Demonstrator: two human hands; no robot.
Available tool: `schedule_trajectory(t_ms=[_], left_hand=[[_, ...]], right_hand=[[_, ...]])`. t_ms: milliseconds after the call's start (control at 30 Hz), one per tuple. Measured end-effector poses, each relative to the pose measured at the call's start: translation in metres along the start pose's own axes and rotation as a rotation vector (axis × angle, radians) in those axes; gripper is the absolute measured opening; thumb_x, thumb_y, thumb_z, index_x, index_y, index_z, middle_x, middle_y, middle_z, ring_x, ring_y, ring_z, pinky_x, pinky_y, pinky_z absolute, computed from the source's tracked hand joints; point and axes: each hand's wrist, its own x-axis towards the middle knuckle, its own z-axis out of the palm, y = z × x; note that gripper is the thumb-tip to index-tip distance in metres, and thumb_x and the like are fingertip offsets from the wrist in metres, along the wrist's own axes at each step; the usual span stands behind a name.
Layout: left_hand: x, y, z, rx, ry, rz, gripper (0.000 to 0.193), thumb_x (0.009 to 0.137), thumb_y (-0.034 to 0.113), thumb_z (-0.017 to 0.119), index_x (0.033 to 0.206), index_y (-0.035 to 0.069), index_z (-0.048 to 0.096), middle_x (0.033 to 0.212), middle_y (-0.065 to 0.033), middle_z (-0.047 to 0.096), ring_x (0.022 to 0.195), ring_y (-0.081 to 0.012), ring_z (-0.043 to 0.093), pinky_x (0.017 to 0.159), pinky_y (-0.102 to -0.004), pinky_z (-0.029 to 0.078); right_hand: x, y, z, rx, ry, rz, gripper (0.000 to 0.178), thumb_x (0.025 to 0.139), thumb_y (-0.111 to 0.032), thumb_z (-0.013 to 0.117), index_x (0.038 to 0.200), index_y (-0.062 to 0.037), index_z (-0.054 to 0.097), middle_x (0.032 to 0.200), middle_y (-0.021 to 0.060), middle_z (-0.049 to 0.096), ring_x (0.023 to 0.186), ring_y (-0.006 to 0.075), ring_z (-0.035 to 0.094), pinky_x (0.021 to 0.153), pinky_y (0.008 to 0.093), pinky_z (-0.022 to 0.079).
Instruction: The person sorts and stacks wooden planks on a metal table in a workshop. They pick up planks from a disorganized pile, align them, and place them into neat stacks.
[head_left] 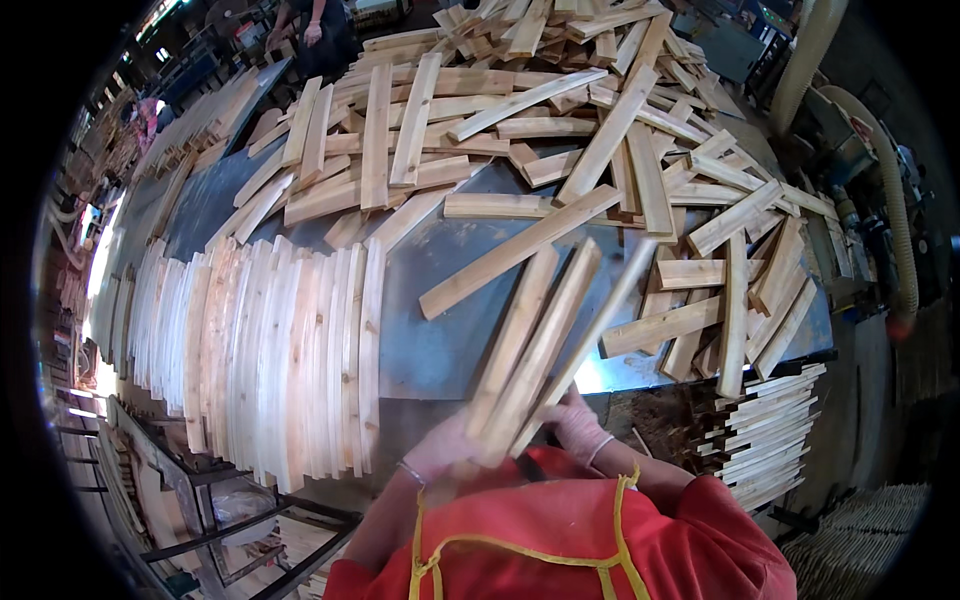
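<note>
Three wooden slats (540, 350) rise at a slant from close to my body, their far ends over the bare blue-grey tabletop (425, 350). My left hand (440, 447), slightly blurred, is closed round the near ends of the left slats. On the other side, my right hand (580, 425) grips the rightmost slat (595, 335), which stands a little apart from the other two and tilts more. Both hands look gloved in something thin and pale. Just beyond the held slats, a longer loose slat (520, 250) lies diagonally on the table.
Left of me stands a tight row of upright-edged slats (290, 360) beside a dark metal frame (200, 490). A jumbled slat pile (500, 110) covers the far and right table. Stacked slats (765, 440) are at lower right. A ribbed hose (895, 200) hangs right. Another person (315, 30) is at far left.
</note>
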Motion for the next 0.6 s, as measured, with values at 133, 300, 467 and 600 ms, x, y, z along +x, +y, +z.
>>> schedule_trajectory(t_ms=[133, 300, 467, 600], left_hand=[[0.037, 0.028, 0.043, 0.878, 0.000, -0.538, 0.088, 0.086, 0.040, 0.073, 0.158, 0.001, 0.039, 0.145, -0.0216, 0.058, 0.130, -0.0298, 0.063, 0.106, -0.0405, 0.052], [0.071, 0.044, 0.052, 1.300, -0.154, -0.205, 0.085, 0.082, 0.053, 0.076, 0.146, 0.003, 0.053, 0.133, -0.0218, 0.063, 0.124, -0.0382, 0.063, 0.107, -0.0451, 0.051], [0.152, 0.071, -0.035, 1.608, 0.653, 0.539, 0.084, 0.073, 0.045, 0.089, 0.141, 0.006, 0.059, 0.143, -0.0164, 0.058, 0.140, -0.0351, 0.048, 0.119, -0.0492, 0.036], [0.202, 0.097, -0.080, 1.575, 0.613, -0.110, 0.101, 0.080, 0.039, 0.084, 0.162, 0.006, 0.034, 0.152, -0.0218, 0.054, 0.142, -0.0387, 0.047, 0.122, -0.0497, 0.036]], right_hand=[[0.011, 0.000, 0.007, 0.158, -0.119, 0.301, 0.077, 0.092, -0.017, 0.079, 0.156, -0.0128, 0.035, 0.136, 0.0112, 0.059, 0.122, 0.0288, 0.061, 0.099, 0.0466, 0.057], [0.023, -0.011, 0.003, -0.291, 0.112, 0.188, 0.056, 0.091, -0.027, 0.080, 0.135, -0.0044, 0.054, 0.115, 0.0116, 0.068, 0.101, 0.0243, 0.069, 0.083, 0.0380, 0.060], [0.014, -0.023, -0.017, -0.329, -0.123, 0.076, 0.047, 0.094, -0.027, 0.078, 0.133, -0.0033, 0.064, 0.112, 0.0061, 0.071, 0.100, 0.0188, 0.066, 0.085, 0.0366, 0.056], [0.023, -0.049, -0.033, -0.405, -0.188, 0.195, 0.059, 0.091, -0.026, 0.083, 0.140, -0.0039, 0.060, 0.111, 0.0041, 0.071, 0.098, 0.0186, 0.065, 0.085, 0.0349, 0.055]])
